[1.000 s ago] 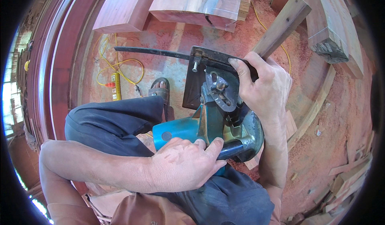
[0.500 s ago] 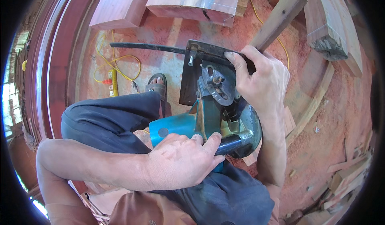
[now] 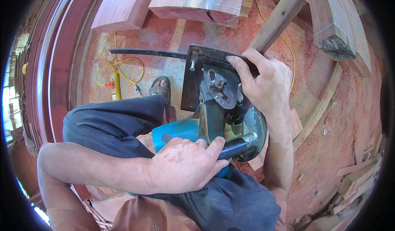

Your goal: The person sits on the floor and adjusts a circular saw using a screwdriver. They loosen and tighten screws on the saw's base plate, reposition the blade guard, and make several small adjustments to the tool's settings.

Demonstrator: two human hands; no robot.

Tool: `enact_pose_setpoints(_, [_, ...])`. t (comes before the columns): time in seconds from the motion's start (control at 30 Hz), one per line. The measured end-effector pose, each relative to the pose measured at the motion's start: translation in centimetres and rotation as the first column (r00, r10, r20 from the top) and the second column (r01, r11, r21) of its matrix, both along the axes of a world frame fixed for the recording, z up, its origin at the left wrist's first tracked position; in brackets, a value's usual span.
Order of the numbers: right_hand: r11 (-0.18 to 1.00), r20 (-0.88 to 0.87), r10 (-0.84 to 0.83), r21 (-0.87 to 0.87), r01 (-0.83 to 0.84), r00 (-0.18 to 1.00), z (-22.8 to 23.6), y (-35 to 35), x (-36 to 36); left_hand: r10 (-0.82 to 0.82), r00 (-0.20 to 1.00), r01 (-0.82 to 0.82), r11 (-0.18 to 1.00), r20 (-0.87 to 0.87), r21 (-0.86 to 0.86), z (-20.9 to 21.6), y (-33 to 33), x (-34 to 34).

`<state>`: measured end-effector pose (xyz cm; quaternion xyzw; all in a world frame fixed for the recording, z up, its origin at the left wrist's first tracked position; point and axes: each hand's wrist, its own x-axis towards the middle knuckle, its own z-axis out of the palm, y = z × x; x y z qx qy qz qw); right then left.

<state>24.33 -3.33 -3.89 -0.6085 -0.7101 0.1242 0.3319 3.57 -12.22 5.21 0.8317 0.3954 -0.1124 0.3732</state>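
Note:
A teal circular saw point(image 3: 177, 132) rests tilted over my lap, its dark metal base plate point(image 3: 190, 83) turned up and away from me. My left hand point(image 3: 187, 165) is closed around the saw near its dark front handle point(image 3: 232, 148), thumb and forefinger against that bar. With my right hand point(image 3: 267, 81) I grip the upper right edge of the base plate, thumb on the near side; the other fingers are partly hidden. A slotted metal bracket point(image 3: 220, 89) with a bolt shows between plate and body. From the plate a long thin black bar point(image 3: 148, 52) sticks out leftward.
Large wood blocks point(image 3: 197, 13) lie along the far side. Behind my right hand a narrow board point(image 3: 279, 21) slants up; another beam point(image 3: 335, 29) is at the right. A yellow power strip point(image 3: 115, 87) and cord are on the dusty floor, left. Wood scraps point(image 3: 358, 181) pile lower right.
The saw's base plate and black bar have shifted slightly left and downward, and my right hand has moved with them. My left hand has barely moved.

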Motion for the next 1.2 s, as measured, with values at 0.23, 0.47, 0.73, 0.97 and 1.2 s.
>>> enact_pose_setpoints(0.23, [0.995, -0.017, 0.023, 0.094, -0.022, 1.0, -0.1, -0.5, 0.8, -0.003, 0.998, 0.002, 1.0, 0.06, 0.014, 0.1, 0.0, -0.3])
enact_pose_setpoints(0.47, [0.829, -0.111, -0.087, 0.542, 0.134, 0.99, 1.3, -2.1, 1.4, -0.012, 0.999, 0.014, 0.999, 0.051, -0.044, 0.2, 0.3, -0.1])
enact_pose_setpoints(0.73, [0.907, -0.069, 0.273, 0.352, -0.233, 0.96, 3.0, 0.0, -0.5, -0.032, 0.999, 0.031, 0.999, 0.028, 0.012, -0.1, -0.3, 0.2])
enact_pose_setpoints(0.97, [0.945, 0.009, 0.327, -0.004, -0.327, 0.945, 2.9, 2.2, -2.3, -0.025, 0.999, 0.025, 1.0, 0.034, 0.002, 0.0, -0.3, -0.1])
enact_pose_setpoints(1.2, [0.955, -0.183, 0.297, 0.062, -0.29, 0.937, 1.9, 3.0, -4.1, -0.016, 1.0, 0.016, 1.0, 0.004, 0.023, -0.2, -0.4, -0.2])
